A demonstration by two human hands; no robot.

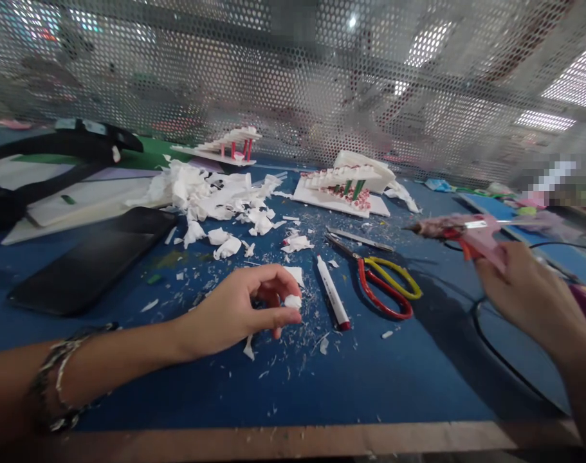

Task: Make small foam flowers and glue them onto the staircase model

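Between the thumb and fingers of my left hand (247,305) is a small crumpled piece of white paper (293,301), held just over the blue tabletop (360,386). My right hand (529,289) grips a pink glue gun (480,235) by its handle, raised at the right, with its dark nozzle pointing left. A white marker (332,292) with dark red ends lies to the right of my left hand. Beside it rest scissors (386,283) with one red and one yellow handle, and a thin metal blade (360,238).
Torn white paper (215,199) is heaped at the back left, near a black phone (94,260) and a black strap (46,161). Two small stair models (341,186) stand at the back before a perforated metal screen (293,83). A black cable (500,357) runs along the right.
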